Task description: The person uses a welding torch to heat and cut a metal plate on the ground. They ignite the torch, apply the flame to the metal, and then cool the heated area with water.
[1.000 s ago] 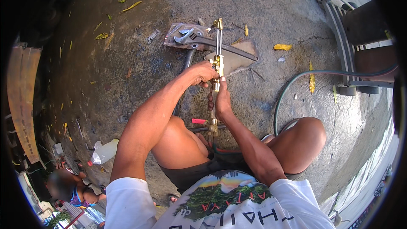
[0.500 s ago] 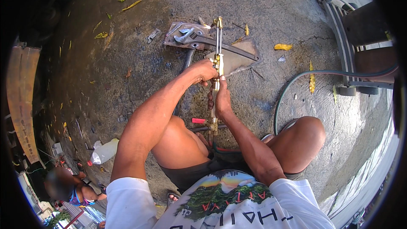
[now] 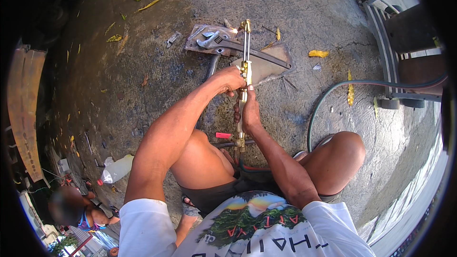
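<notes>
A brass and chrome cutting torch (image 3: 246,46) points away from me above the concrete, its head at the far end. My left hand (image 3: 232,80) grips its upper brass body, with the fingertips at the fittings there. Lower down, my right hand (image 3: 250,113) is wrapped round the handle, thumb lying up along it. Hoses (image 3: 247,168) run from the torch's near end. Past the hands, a large adjustable wrench (image 3: 252,53) lies across a rusty plate (image 3: 195,45) and a triangular metal plate (image 3: 269,66). A hammer-like bar (image 3: 213,65) is partly hidden by my left arm.
A red piece (image 3: 223,135) lies near my feet. The green hose (image 3: 312,119) curves right to a metal-framed cart (image 3: 388,57). A plastic bottle (image 3: 117,169) lies left. Another person (image 3: 90,212) is at lower left; a sandalled foot (image 3: 189,203) shows beside my hip.
A sandalled foot and lower leg beside my left hip have shifted forward and show more. My hands and the torch hold nearly the same position.
</notes>
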{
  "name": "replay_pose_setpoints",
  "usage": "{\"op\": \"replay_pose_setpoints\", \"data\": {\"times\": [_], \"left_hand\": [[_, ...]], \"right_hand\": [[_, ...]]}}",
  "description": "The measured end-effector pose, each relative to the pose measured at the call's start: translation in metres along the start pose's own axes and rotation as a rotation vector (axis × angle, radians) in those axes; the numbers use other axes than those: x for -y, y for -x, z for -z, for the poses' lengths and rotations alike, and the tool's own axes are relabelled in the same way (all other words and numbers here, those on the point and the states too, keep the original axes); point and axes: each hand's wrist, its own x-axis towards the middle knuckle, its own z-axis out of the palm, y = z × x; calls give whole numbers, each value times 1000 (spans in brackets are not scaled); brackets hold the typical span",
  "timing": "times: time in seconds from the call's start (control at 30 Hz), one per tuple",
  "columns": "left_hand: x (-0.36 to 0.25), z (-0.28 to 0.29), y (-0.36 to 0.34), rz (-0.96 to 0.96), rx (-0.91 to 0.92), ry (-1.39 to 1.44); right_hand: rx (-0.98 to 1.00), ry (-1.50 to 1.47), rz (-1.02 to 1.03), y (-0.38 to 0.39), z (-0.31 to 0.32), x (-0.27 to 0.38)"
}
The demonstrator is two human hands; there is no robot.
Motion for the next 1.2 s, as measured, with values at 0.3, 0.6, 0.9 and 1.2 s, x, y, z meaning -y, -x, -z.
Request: {"op": "replay_pose_setpoints", "data": {"times": [0.3, 0.6, 0.9, 1.2], "left_hand": [[1, -1, -3, -4, 1, -12], [-1, 0, -4, 7, 3, -47], [3, -1, -6, -14, 11, -17], [-1, -1, -3, 3, 12, -28]], "right_hand": [[-7, -16, 4, 1, 1, 1], [-14, -3, 9, 2, 0, 4], [-26, -16, 3, 2, 0, 3], [-17, 39, 17, 2, -1, 5]]}}
